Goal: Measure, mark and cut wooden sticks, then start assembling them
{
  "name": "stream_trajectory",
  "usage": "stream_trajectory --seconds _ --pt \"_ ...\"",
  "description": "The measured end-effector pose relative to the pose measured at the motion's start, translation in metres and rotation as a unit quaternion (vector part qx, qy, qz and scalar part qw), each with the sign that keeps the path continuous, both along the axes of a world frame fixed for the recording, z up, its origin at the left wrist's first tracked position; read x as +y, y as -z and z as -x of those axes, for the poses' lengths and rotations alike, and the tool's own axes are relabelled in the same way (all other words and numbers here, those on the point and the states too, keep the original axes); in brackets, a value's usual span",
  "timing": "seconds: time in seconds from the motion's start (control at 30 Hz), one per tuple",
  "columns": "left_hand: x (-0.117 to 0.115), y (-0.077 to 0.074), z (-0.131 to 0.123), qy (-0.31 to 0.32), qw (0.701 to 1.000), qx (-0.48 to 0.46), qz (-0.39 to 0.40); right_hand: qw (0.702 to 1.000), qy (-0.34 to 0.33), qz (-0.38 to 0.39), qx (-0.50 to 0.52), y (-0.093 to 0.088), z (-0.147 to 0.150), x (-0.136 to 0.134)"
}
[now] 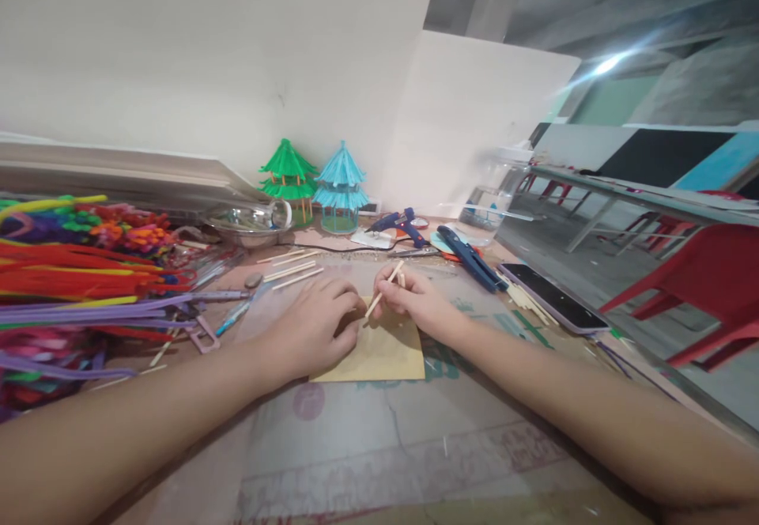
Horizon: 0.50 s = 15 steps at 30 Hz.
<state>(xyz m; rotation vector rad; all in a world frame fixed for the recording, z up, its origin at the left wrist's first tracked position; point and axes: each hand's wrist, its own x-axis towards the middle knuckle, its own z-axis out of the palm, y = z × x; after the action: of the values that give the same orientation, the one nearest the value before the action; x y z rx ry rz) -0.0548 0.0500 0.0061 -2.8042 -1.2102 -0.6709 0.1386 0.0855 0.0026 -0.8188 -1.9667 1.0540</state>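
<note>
Between the fingers of my right hand (418, 300) are thin, pale wooden sticks (378, 301). One slants down toward the yellow sheet, and the short end of another shows above my fingers. My left hand (326, 323) rests at the left side of the square yellow sheet (379, 359), fingers bent and thumb apart from them, with nothing visible in it. Its fingertips are close to the lower end of the slanted stick. Beyond my hands stand a green tiered-roof model (288, 181) and a blue one (342, 193).
Colourful pipe cleaners (77, 272) crowd the left, beside loose sticks (290, 274). A glue gun (400, 224) lies behind my hands. Rightward are a blue stapler (471, 258), more sticks (527, 301), a phone (554, 296) and a clear plastic container (489, 201). A red chair (700, 288) stands past the table edge.
</note>
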Motion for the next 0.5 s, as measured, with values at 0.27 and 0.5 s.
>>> stream_trajectory --seconds 0.27,0.5 --pt "0.0024 -0.0014 0.0014 0.04 0.999 -0.015 -0.023 0.992 -0.029 0.088 0.085 -0.0018 -0.0008 0.0009" --pt "0.0044 -0.0008 0.0023 0.051 0.998 -0.015 -0.037 0.991 -0.047 0.083 0.095 0.0005 -0.0001 0.0037"
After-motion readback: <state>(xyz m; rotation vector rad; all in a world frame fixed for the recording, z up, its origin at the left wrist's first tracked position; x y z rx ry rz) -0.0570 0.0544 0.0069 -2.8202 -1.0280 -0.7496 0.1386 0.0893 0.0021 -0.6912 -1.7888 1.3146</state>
